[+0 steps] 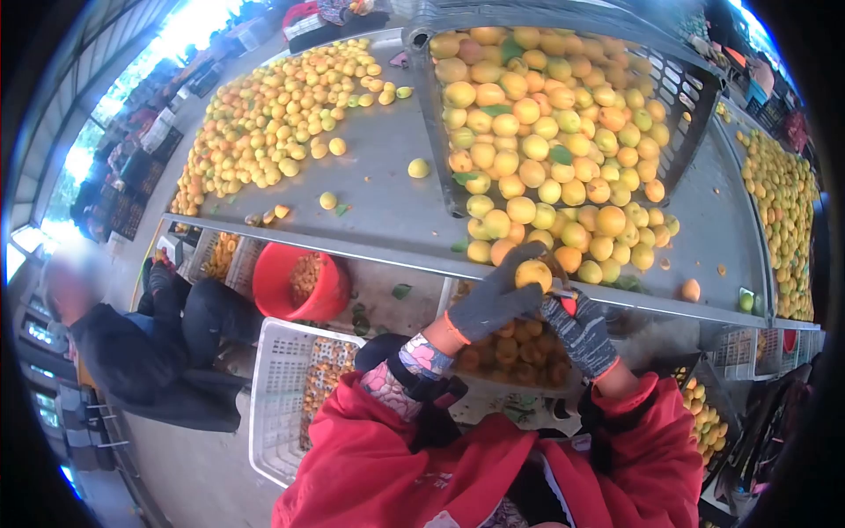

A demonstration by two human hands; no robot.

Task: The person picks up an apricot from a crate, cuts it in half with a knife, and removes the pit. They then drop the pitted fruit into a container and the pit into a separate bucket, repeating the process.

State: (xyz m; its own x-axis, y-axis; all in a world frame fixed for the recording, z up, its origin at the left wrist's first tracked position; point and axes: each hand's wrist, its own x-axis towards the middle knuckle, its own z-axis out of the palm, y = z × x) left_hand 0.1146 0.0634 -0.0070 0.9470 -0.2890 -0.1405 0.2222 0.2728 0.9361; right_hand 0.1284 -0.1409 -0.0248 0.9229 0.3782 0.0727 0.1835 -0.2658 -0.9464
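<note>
My left hand (493, 301), in a dark grey glove, is closed around a yellow apricot (533, 275) at the table's front edge. My right hand (582, 336), in a mottled grey glove, grips a small tool with a red-orange part (569, 304) right beside that fruit. The tool's kind cannot be made out, and its working end is partly hidden. Just beyond both hands, loose apricots (607, 222) spill from a tipped dark plastic crate (695, 132) full of more apricots and a few green leaves.
A metal table (378, 172) carries another apricot heap (282, 114) at left. Below it stand a red bucket (273, 273) and a white crate (268, 396) holding small brownish pieces. Another person (150, 352) sits at left. More apricots (779, 220) lie at far right.
</note>
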